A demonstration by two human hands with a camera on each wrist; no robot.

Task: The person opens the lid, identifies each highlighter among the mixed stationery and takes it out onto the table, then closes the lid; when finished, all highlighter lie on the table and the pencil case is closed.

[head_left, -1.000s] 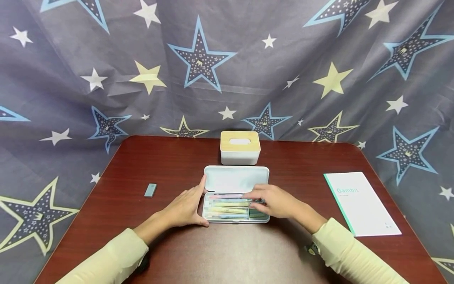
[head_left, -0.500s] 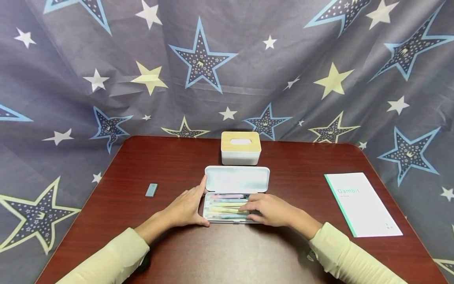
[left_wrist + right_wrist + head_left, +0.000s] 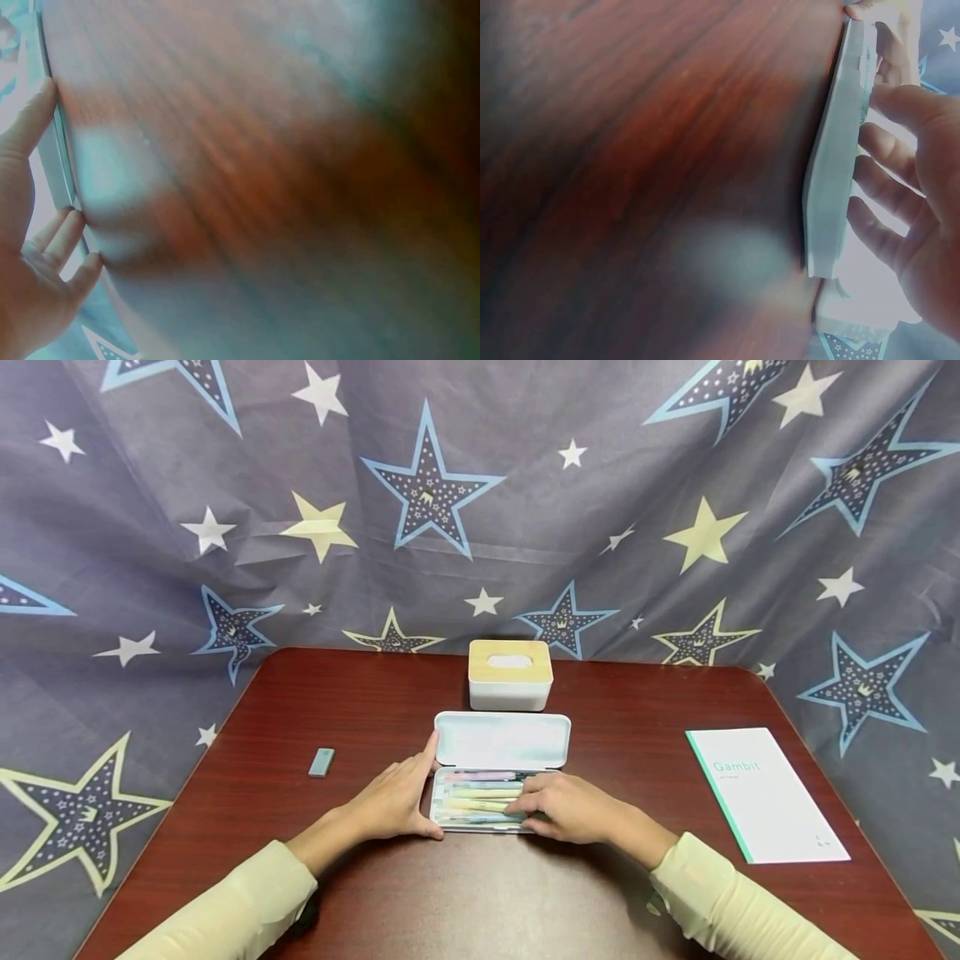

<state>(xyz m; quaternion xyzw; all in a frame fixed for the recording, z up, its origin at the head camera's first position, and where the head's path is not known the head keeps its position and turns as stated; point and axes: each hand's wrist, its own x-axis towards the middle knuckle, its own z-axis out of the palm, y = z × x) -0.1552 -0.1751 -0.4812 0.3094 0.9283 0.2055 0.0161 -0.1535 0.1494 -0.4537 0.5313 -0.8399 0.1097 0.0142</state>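
A pale pencil case (image 3: 502, 739) lies with its lid raised toward the back, and several pastel pens (image 3: 472, 794) fill its tray. My left hand (image 3: 393, 797) grips the case's left end, thumb at the front corner and fingers toward the hinge. In the left wrist view, fingertips (image 3: 73, 225) meet the case's edge. My right hand (image 3: 570, 810) reaches over the right part of the tray, its fingertips down among the front pens. The right wrist view has these fingers (image 3: 885, 187) bent over the case wall (image 3: 829, 180); I cannot tell whether they pinch a pen.
A white tissue box (image 3: 510, 693) with a wooden top stands just behind the case. To the left lies a small grey-blue block (image 3: 321, 762), and to the right a white booklet (image 3: 780, 810). A star-patterned curtain (image 3: 247, 485) hangs behind the brown table (image 3: 480, 902).
My right hand has moved from the back pens toward the front of the tray, shifting a little left. My left hand keeps its place on the case.
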